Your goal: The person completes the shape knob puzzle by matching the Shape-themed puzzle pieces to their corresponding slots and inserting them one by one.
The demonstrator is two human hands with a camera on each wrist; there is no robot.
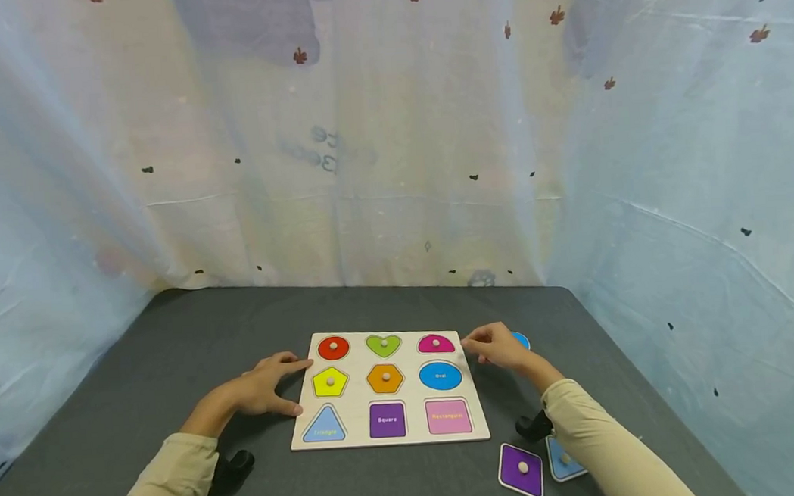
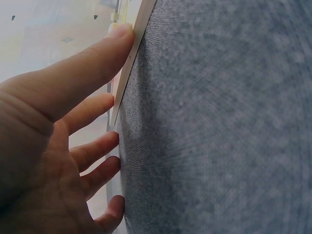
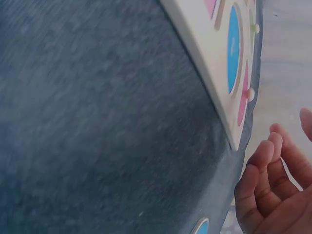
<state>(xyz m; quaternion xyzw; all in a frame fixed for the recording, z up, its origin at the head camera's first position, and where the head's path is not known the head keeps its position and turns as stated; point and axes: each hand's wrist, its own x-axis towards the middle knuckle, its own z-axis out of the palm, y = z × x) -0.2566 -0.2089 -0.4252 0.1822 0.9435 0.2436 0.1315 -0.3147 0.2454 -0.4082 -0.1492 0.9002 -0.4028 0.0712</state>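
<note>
A pale wooden shape puzzle board (image 1: 412,387) lies flat on the grey table. Knobbed pieces fill several slots: a red circle (image 1: 333,348), a green heart (image 1: 384,345), a magenta semicircle (image 1: 436,343), a yellow pentagon (image 1: 330,382) and an orange hexagon (image 1: 385,379). The oval, triangle, square and rectangle slots show printed words and no knobs. At the board's left edge, my left hand (image 1: 262,387) rests its thumb (image 2: 105,53) and index fingertip on the rim, fingers spread. My right hand (image 1: 501,345) is beside the upper right corner, its fingers loosely bent and holding nothing.
A blue piece (image 1: 522,339) shows partly behind the right hand. Near the front right lie a purple knobbed piece (image 1: 521,472) and a light blue piece (image 1: 564,461), the latter partly covered by the right sleeve. Printed sheeting (image 1: 381,203) hangs behind the table (image 1: 237,311).
</note>
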